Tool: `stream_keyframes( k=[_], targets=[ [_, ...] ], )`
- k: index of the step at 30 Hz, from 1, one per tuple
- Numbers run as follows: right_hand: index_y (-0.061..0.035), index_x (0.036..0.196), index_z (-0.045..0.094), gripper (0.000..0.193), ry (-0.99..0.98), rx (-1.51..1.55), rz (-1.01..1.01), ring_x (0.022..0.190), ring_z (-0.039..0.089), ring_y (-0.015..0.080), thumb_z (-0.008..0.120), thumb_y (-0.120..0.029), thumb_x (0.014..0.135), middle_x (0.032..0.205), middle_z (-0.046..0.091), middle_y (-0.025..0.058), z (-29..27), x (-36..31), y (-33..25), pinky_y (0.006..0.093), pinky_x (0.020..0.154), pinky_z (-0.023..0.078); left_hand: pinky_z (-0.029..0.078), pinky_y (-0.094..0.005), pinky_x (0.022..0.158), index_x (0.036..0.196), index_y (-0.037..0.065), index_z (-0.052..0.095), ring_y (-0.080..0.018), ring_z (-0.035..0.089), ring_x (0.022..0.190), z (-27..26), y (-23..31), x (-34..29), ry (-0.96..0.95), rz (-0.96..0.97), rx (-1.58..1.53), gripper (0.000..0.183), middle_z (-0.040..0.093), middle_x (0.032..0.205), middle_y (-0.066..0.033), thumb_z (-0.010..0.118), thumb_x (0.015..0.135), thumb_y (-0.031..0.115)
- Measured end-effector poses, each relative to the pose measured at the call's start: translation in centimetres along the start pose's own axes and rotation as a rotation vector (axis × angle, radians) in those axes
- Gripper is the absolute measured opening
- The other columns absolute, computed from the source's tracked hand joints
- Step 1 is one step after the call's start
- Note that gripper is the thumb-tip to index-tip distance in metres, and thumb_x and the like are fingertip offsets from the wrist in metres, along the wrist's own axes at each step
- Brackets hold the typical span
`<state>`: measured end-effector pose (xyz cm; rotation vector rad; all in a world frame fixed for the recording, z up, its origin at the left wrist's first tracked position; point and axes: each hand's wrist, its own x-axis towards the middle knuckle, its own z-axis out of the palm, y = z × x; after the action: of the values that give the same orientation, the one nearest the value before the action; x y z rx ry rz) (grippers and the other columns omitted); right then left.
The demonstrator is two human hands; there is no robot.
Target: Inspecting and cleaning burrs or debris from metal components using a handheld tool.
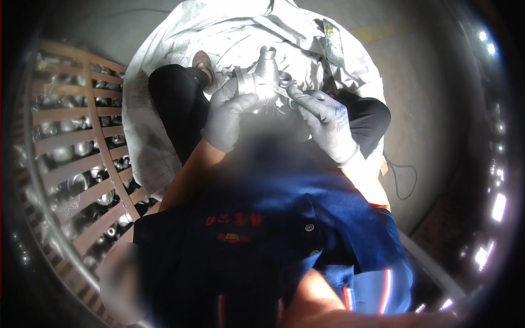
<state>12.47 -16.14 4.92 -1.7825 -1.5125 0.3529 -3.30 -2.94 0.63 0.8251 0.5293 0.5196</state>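
In front of me is a grey metal pipe fitting [266, 72] with a narrow neck pointing away, a ringed wide end at the left and a round opening at the right. My left hand [225, 116], in a grey glove, is closed around its left side. My right hand [327, 117], in a pale glove, pinches a thin flat metal strip [281, 91], perhaps a file or scraper. The strip's far end lies against the fitting near the right opening. Glare and the blurred dark area below hide the fitting's underside.
A crumpled white sheet [158, 52] spreads beneath my legs and the work. On the left, an orange slatted metal crate [93, 109] holds many metal fittings. A flat grey piece [332, 42] lies on the sheet's far right. A thin cable [414, 177] loops across the floor.
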Motion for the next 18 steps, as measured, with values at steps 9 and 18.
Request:
stream_keyframes(
  k=[9, 18],
  targets=[
    [-0.0183, 0.112, 0.062, 0.038, -0.014, -0.322, -0.12, 0.065, 0.059, 0.0228, 0.061, -0.007, 0.076, 0.076, 0.057, 0.0053, 0.68, 0.16, 0.06, 0.0324, 0.057, 0.048, 0.05, -0.0284, 0.08, 0.107, -0.005, 0.057, -0.0186, 0.063, 0.087, 0.04, -0.52, -0.24, 0.002, 0.048, 0.017, 0.028, 0.063, 0.097, -0.0121, 0.047, 0.08, -0.007],
    [-0.0165, 0.108, 0.063, 0.036, -0.061, -0.407, -0.152, 0.07, 0.059, 0.0234, 0.058, -0.004, 0.074, 0.076, 0.055, 0.0058, 0.55, 0.2, 0.06, 0.0337, 0.058, 0.048, 0.05, -0.0268, 0.076, 0.1, -0.003, 0.061, -0.0158, 0.063, 0.083, 0.72, -0.34, -0.44, 0.086, 0.03, 0.063, 0.026, 0.064, 0.091, -0.0089, 0.052, 0.076, -0.008]
  ],
)
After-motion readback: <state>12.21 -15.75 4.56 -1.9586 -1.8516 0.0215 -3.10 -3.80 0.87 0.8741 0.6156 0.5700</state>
